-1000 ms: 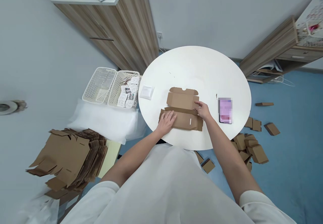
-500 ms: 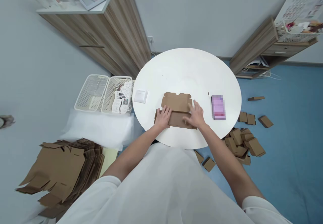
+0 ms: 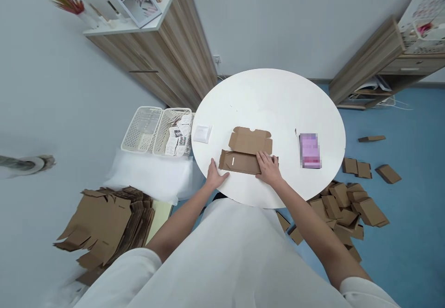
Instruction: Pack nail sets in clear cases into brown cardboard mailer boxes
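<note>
— Right hand (image 3: 267,167), laid over the right end of a part-folded cardboard box (image 3: 248,147) on a white table (image 3: 267,99), with fingers across the near tray (image 3: 243,163) and thumb set apart by its near edge. Palm out of sight; impossible to tell whether pressing only or pinching a wall.

— And opposite?

— Left hand (image 3: 214,177), spread at the table's near rim, with thumb well away from fingers, just beside the box's left end. Contact with the cardboard: cannot tell.

— Of the box, how much on show?

— Low-walled tray on the near side, with a small white slit (image 3: 232,161) toward the left; beyond it, a lid panel (image 3: 250,139) with tabs and a notch along the far edge. Right end of the tray mostly hidden beneath the hand.

— Farther across the tabletop?

— White packet (image 3: 202,134) at left, contents unclear; at right, a phone-like slab (image 3: 310,150) in pink and purple, blurred into blocks past reading.

— Around the table?

— At right, brown boxes (image 3: 370,210) heaped on the floor, some partly covered by table and forearm. At left, stacked flat cardboard (image 3: 100,222) and two white baskets (image 3: 139,127), one with printed papers (image 3: 178,139) too small to read.

— Against the back wall?

— Wood-grain cabinet (image 3: 139,69), topped by a picture frame (image 3: 134,0) cut off above; shelf unit (image 3: 368,62), cropped at right.
</note>
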`<state>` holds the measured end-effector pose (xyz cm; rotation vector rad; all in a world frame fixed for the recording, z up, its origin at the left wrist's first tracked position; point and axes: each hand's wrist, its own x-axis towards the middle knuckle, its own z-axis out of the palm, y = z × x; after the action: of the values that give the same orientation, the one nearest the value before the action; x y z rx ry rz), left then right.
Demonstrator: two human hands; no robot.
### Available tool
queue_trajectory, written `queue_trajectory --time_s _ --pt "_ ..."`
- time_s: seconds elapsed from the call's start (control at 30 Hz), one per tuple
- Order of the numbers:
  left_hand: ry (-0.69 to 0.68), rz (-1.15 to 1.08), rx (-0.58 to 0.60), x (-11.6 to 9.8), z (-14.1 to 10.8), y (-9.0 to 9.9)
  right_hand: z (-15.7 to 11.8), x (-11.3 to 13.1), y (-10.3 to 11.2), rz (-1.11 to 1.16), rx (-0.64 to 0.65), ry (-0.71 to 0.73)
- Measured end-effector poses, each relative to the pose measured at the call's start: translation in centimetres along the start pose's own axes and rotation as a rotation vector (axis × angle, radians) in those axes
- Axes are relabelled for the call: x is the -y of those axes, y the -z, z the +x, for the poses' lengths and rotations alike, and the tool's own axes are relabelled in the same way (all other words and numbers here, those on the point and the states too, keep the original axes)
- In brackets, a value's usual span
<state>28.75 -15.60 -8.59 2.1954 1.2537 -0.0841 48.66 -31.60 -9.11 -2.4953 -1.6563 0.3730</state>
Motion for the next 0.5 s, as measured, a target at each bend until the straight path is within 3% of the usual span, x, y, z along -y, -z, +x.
queue_trajectory --time_s 0.1,0.3,0.5 --pt "-0.031 -0.144 0.042 0.9 0.6 -0.2 0.0 -0.2 -0.2 0.034 0.001 0.01" --pt "0.034 -0.272 -0.002 -1.1 2.6 -0.7 0.3 0.1 -0.5 0.062 0.014 0.024" --pt "0.038 -0.315 -0.067 -1.2 2.2 -0.1 0.3 0.6 -0.6 0.069 0.025 0.017"
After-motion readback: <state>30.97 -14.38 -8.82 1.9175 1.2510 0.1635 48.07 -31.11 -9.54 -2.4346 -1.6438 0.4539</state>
